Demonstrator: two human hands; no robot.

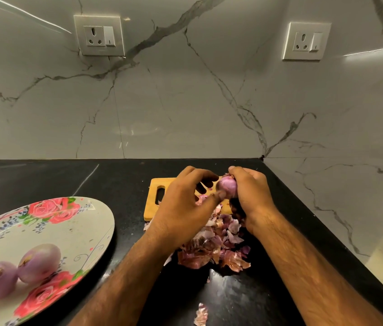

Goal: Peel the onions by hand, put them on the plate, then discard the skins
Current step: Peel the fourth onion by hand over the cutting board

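- Onion held above the board: your right hand curls round it
- Your left hand sets its thumb against the onion, fingers bent; whether it pinches skin, you cannot tell
- Skins heaped on the counter under your wrists, against the board
- Plate, well to your left, carries three peeled onions

A small pink-purple onion is held up in the right hand, with the left hand's thumb against its lower side. A heap of dry, papery pink and brown skins lies below it, and one loose scrap lies nearer. Well to the left, a rose-patterned plate holds peeled onions, pale and glossy, close together.
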